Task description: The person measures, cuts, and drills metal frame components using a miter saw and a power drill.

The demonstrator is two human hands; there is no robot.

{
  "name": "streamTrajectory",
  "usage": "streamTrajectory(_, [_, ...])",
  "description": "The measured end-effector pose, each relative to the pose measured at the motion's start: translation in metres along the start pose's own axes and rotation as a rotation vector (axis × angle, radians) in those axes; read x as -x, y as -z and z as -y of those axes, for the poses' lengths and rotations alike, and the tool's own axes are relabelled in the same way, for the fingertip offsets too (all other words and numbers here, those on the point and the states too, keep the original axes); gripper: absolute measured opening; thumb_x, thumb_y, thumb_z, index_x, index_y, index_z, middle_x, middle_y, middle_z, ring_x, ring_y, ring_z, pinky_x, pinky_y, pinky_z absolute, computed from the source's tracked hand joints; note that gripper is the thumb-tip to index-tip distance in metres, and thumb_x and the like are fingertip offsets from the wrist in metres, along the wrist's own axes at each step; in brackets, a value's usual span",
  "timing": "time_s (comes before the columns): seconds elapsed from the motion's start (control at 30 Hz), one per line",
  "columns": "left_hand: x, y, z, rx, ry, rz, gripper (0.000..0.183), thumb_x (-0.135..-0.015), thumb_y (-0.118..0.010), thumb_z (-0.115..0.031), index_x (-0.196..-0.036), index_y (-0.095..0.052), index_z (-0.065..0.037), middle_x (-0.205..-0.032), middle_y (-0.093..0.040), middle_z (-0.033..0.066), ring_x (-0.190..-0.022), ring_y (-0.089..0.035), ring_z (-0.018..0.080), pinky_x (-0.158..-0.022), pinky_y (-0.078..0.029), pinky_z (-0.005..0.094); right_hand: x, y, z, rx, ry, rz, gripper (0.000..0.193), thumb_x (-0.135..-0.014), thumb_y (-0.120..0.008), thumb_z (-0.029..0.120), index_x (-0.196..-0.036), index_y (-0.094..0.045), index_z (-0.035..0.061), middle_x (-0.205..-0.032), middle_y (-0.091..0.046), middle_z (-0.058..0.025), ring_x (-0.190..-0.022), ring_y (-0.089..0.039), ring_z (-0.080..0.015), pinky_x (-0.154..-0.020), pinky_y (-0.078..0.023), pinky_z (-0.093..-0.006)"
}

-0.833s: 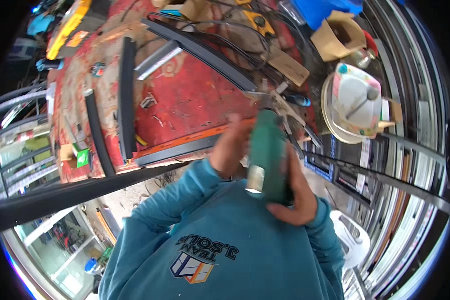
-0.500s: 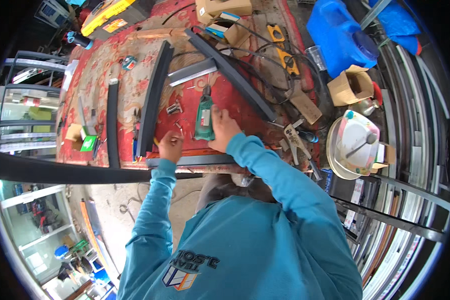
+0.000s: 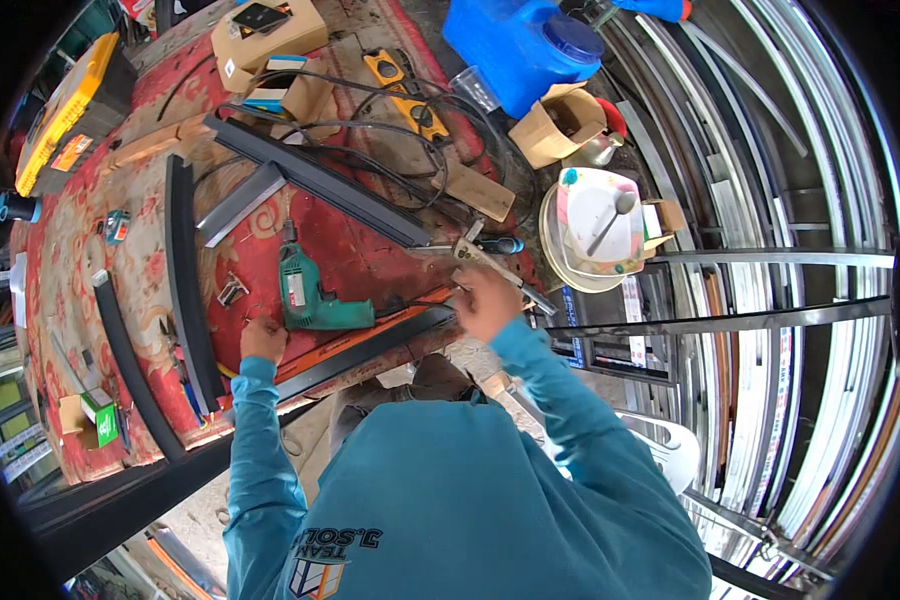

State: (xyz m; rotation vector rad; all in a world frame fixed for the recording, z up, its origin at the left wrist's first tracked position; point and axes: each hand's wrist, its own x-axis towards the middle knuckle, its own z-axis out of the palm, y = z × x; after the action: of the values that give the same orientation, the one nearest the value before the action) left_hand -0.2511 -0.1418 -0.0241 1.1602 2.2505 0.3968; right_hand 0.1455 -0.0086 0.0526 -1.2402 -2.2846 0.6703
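A green power drill [image 3: 300, 285] lies on its side on the red patterned cloth, its bit pointing away from me and its handle to the right. My left hand [image 3: 263, 340] is closed beside the drill's rear end, fingertips pinched; anything in them is too small to make out. My right hand [image 3: 487, 302] is off the drill, by a metal clamp-like tool [image 3: 515, 272] at the table's right side. Its fingers are curled in, and whatever they hold is hidden. Between my hands, an orange strip [image 3: 355, 335] and a dark metal profile [image 3: 370, 352] run along the near edge.
Dark metal profiles [image 3: 183, 290] lie across the cloth, one slanting [image 3: 320, 180] at the back. Black cable [image 3: 370, 130] loops near a yellow level [image 3: 407, 95]. At right stand a blue jug [image 3: 510, 50], an open carton [image 3: 560, 125] and a white tray with a spoon [image 3: 600, 215].
My right hand has let go of the drill and moved right, to the clamp-like tool. The drill's handle now points right. My view has swung to the right.
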Motion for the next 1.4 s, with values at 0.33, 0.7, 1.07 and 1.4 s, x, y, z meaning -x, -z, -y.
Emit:
streamTrajectory(0.33, [0.033, 0.029, -0.091, 0.695, -0.256, 0.143, 0.006, -0.082, -0.063, -0.001, -0.087, -0.06, -0.003, -0.076, -0.061, 0.0011, -0.071, -0.058, 0.0073, -0.062, -0.048, 0.0239, 0.06, 0.015, -0.073, 0.029, -0.305, -0.139, 0.028, -0.071, -0.064, 0.012, -0.096, -0.054, 0.005, -0.089, -0.058, -0.0138, -0.074, -0.058, -0.0342, -0.063, -0.048, -0.0404])
streamTrajectory(0.7, [0.119, -0.018, -0.352, 1.257, -0.412, 0.835, 0.01, -0.089, -0.062, -0.01, -0.089, -0.059, 0.0, -0.085, -0.064, 0.0098, -0.075, -0.062, 0.0146, -0.07, -0.051, 0.0282, 0.115, 0.118, 0.015, -1.015, -0.302, -0.249, 0.023, -0.08, -0.066, 0.006, -0.101, -0.062, -0.0005, -0.078, -0.058, 0.0006, -0.064, -0.048, -0.0059, -0.06, -0.039, -0.0224])
streamTrajectory(1.07, [0.133, -0.05, -0.395, 1.259, -0.393, 1.029, 0.01, -0.089, -0.061, -0.012, -0.092, -0.059, -0.002, -0.099, -0.064, 0.012, -0.095, -0.062, 0.0184, -0.08, -0.053, 0.0329, 0.155, 0.109, -0.006, -1.481, -0.42, -0.334, 0.046, -0.081, -0.064, 0.03, -0.113, -0.059, -0.0037, -0.068, -0.056, 0.0003, -0.043, -0.037, -0.0038, -0.04, -0.025, -0.0198])
streamTrajectory(1.4, [0.132, -0.048, -0.384, 1.159, -0.599, 1.044, 0.007, -0.09, -0.058, -0.006, -0.096, -0.058, -0.002, -0.103, -0.063, 0.0112, -0.09, -0.059, 0.0103, -0.075, -0.05, 0.0228, 0.159, 0.11, 0.013, -1.308, -0.419, -0.405, 0.038, -0.081, -0.061, 0.024, -0.108, -0.062, -0.0037, -0.065, -0.057, -0.0001, -0.046, -0.04, -0.0043, -0.043, -0.028, -0.0212])
